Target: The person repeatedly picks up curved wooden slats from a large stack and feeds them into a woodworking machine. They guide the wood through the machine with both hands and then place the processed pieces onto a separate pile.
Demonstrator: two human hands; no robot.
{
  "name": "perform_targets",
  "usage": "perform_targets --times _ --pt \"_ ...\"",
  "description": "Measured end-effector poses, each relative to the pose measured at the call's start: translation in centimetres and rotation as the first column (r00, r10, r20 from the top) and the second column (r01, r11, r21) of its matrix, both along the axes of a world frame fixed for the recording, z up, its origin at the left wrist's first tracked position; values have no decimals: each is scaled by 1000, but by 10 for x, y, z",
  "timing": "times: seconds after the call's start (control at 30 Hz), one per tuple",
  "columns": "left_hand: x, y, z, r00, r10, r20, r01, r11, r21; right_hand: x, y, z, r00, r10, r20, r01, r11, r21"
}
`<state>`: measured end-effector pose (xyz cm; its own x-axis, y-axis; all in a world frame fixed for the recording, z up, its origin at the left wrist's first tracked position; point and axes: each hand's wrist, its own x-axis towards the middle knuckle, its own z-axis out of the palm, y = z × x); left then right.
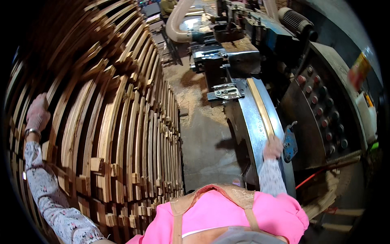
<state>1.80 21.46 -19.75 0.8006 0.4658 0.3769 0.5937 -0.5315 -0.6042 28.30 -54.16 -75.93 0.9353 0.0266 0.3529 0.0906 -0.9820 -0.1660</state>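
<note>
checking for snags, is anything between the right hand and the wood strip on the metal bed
Nothing visible: the right hand meets the strip's near end directly. The metal guide sits farther along, left of the strip, not between them.

I count one left hand [37,114], one right hand [273,149], one wooden strip [261,106] at the right fingers [271,142], one blue bracket [289,144] just beside them, one control panel [305,122] farther right, and stacked strips [108,122] beyond counting around the left fingers [39,101].
</note>
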Motion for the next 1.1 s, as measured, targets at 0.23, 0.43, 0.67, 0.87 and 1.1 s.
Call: perform_targets --times 0.23,0.43,0.67,0.87,1.1 --pt "-13 -156 40 968 -226 -108 239 963 129 173 236 182 823 556 118 -498 605 621" --pt "83 -216 -19 630 -627 -458 759 623 190 65 318 338 81 762 643 -978 184 -96" --pt "89 -172 23 674 -739 2 734 669 -119 -1 194 159 650 703 289 -726 463 508" --pt "-77 37 27 985 127 120 -77 932 -355 -154 14 41 980 -3 -199 42 981 191" --pt "-79 71 -12 907 256 334 -107 908 -405 -39 36 36 981 -180 -76 183 983 34"
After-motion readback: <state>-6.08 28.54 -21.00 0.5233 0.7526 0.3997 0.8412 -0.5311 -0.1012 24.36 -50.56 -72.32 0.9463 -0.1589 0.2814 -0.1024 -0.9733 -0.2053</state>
